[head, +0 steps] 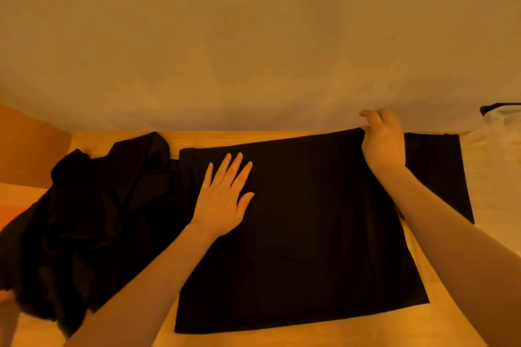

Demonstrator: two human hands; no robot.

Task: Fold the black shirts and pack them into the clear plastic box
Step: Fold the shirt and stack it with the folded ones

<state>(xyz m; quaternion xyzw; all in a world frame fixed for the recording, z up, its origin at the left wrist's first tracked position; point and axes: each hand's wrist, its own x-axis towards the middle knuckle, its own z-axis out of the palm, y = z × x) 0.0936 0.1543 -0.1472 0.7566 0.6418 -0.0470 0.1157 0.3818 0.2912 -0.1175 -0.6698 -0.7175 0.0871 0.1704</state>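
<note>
A black shirt [310,220] lies spread flat across the middle of the wooden table [451,304], partly folded into a rectangle. My left hand [225,191] rests flat on its left part with straight fingers. My right hand [383,141] pinches the shirt's far edge near the wall. A crumpled pile of black shirts [93,214] lies to the left, touching the flat one. The clear plastic box [499,132] shows only partly at the right edge.
A pale wall [253,36] rises directly behind the table's far edge. Bare wood shows along the front and right of the table. An orange surface [28,144] lies beyond the table's left side.
</note>
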